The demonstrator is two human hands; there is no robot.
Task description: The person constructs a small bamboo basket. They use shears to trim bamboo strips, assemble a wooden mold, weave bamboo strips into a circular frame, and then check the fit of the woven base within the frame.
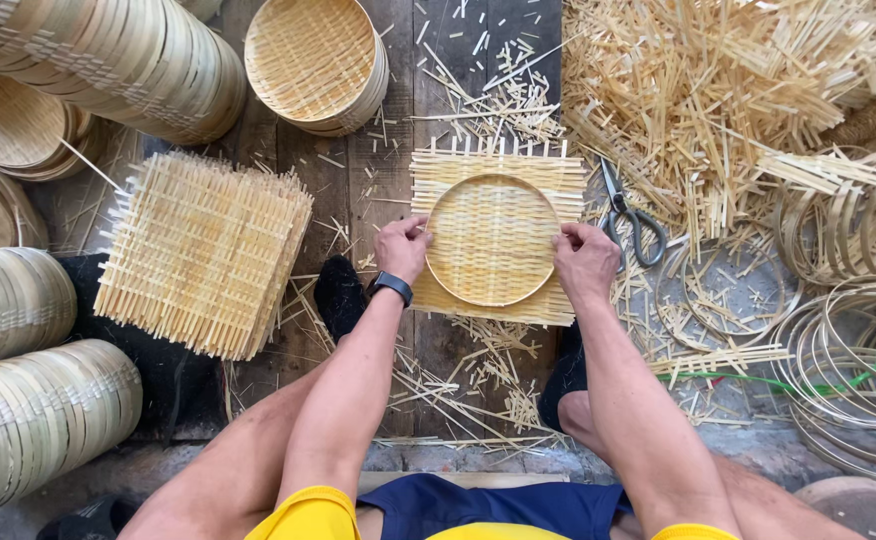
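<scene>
Both hands' [403, 248] [585, 262] grip tight on hooped mat [495, 240]; scissors [630, 215], mat stack [203, 253] beside.

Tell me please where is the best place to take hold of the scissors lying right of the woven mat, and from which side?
Probably by the grey loop handles, coming from above on the near side. The scissors lie flat among bamboo offcuts, blades pointing away, loops towards the person. The right hand is nearest, now resting on the round hoop.

Woven mat [498, 170] pale straw-yellow, basket-weave checks; round hoop [491, 240] same tan; scissors [630, 215] grey metal; wristband [390, 286] black; shirt [308, 515] bright yellow; shorts [478, 505] navy; cord [858, 378] green.
</scene>
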